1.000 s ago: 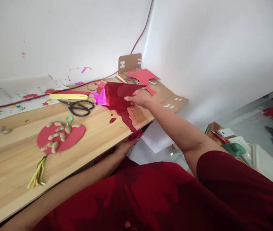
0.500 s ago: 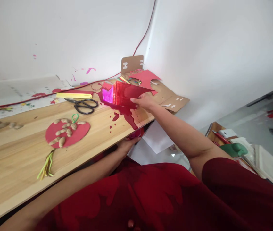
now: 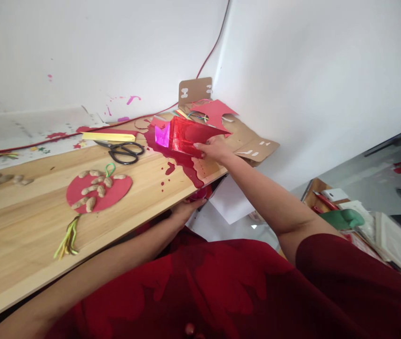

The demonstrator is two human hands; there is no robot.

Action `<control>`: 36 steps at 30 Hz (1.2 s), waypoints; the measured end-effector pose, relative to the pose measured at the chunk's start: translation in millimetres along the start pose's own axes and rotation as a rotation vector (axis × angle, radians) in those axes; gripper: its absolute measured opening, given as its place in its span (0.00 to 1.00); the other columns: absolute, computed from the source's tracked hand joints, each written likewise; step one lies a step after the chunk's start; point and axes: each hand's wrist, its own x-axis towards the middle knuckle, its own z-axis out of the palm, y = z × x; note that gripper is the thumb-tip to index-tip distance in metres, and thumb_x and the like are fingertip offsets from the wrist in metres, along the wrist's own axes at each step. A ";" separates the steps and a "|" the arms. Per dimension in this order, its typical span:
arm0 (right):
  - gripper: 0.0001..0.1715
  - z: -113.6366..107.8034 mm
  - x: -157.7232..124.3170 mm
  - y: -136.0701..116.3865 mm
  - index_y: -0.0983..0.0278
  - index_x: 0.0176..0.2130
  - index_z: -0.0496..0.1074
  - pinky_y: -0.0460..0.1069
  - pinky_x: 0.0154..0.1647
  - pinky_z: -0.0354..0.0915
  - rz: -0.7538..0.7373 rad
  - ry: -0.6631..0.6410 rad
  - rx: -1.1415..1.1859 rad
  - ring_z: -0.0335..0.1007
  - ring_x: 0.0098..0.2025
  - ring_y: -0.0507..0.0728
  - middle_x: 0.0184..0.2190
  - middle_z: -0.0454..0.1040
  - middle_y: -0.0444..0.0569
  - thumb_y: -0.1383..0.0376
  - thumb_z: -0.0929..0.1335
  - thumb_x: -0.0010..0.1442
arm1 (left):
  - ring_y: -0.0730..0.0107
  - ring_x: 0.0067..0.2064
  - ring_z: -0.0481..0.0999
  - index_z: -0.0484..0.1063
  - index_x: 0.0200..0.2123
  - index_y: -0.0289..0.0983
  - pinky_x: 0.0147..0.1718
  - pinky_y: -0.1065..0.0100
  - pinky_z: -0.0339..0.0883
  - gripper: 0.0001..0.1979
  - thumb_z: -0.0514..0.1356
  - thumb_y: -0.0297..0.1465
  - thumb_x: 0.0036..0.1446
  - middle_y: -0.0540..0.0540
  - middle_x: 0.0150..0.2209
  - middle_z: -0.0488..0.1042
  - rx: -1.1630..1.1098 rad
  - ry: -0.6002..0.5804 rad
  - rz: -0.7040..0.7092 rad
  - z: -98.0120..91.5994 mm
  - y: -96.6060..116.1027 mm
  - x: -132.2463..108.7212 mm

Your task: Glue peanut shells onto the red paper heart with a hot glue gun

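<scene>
Glossy red sheet [image 3: 186,136] and spill [image 3: 186,165]
From here, the table [image 3: 144,188] looks smooth wood, the peanuts [image 3: 90,204] rough-shelled, the cardboard [image 3: 196,92] matt.

So on my table [image 3: 20,254], the disc [image 3: 117,188] with peanuts [image 3: 90,203] on it is near the left, scissors [image 3: 126,153] behind it. Right of those, spilled liquid [image 3: 189,170] reaches the front edge, folded sheet [image 3: 185,134] over it in my right grip [image 3: 215,148]. Cardboard [image 3: 248,136]'s behind that, in the corner. My left grip [image 3: 186,210] has a container [image 3: 199,193] below the edge.

The sheet [image 3: 186,135] is red, the puddle [image 3: 188,165] crimson, the strip [image 3: 108,137] yellow.
</scene>
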 end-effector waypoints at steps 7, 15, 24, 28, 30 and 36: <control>0.25 -1.2 -16.1 8.0 0.64 0.18 0.65 0.46 0.24 0.59 0.027 0.026 -0.004 0.65 0.19 0.51 0.15 0.70 0.46 0.56 0.74 0.57 | 0.51 0.51 0.80 0.80 0.38 0.39 0.58 0.54 0.68 0.22 0.77 0.38 0.37 0.41 0.39 0.82 0.015 -0.006 0.046 1.2 0.4 -1.3; 0.22 -2.7 -34.9 10.1 0.64 0.19 0.66 0.44 0.20 0.58 0.057 0.006 0.123 0.64 0.18 0.49 0.14 0.68 0.43 0.60 0.74 0.57 | 0.51 0.50 0.80 0.80 0.40 0.38 0.56 0.54 0.69 0.24 0.76 0.39 0.38 0.40 0.39 0.82 0.004 -0.014 0.047 0.1 -0.1 -3.3; 0.23 -8.0 -60.2 8.3 0.64 0.17 0.65 0.44 0.17 0.57 0.178 0.016 0.243 0.63 0.15 0.50 0.11 0.66 0.42 0.63 0.76 0.54 | 0.51 0.49 0.80 0.79 0.42 0.37 0.55 0.54 0.70 0.27 0.77 0.39 0.36 0.38 0.43 0.82 -0.018 -0.010 0.015 1.5 -1.9 -3.3; 0.19 -7.8 -66.0 15.2 0.65 0.19 0.68 0.44 0.18 0.58 0.184 0.027 0.259 0.64 0.16 0.50 0.13 0.67 0.42 0.64 0.76 0.54 | 0.50 0.50 0.80 0.79 0.41 0.37 0.54 0.54 0.71 0.27 0.78 0.38 0.34 0.39 0.42 0.82 -0.029 0.002 -0.003 1.7 -2.6 -3.1; 0.16 -8.3 -69.6 18.0 0.66 0.21 0.71 0.44 0.19 0.60 0.165 0.022 0.286 0.65 0.17 0.50 0.14 0.69 0.42 0.65 0.75 0.54 | 0.50 0.51 0.80 0.79 0.41 0.37 0.55 0.54 0.71 0.28 0.78 0.36 0.33 0.39 0.41 0.82 -0.036 0.006 -0.010 1.8 -1.9 -3.7; 0.13 -11.0 -82.8 25.0 0.66 0.22 0.74 0.45 0.21 0.61 0.140 0.034 0.319 0.66 0.18 0.51 0.16 0.72 0.44 0.62 0.77 0.50 | 0.50 0.53 0.79 0.80 0.38 0.38 0.55 0.56 0.70 0.26 0.79 0.34 0.31 0.41 0.41 0.83 -0.072 0.017 -0.030 3.2 0.4 -4.9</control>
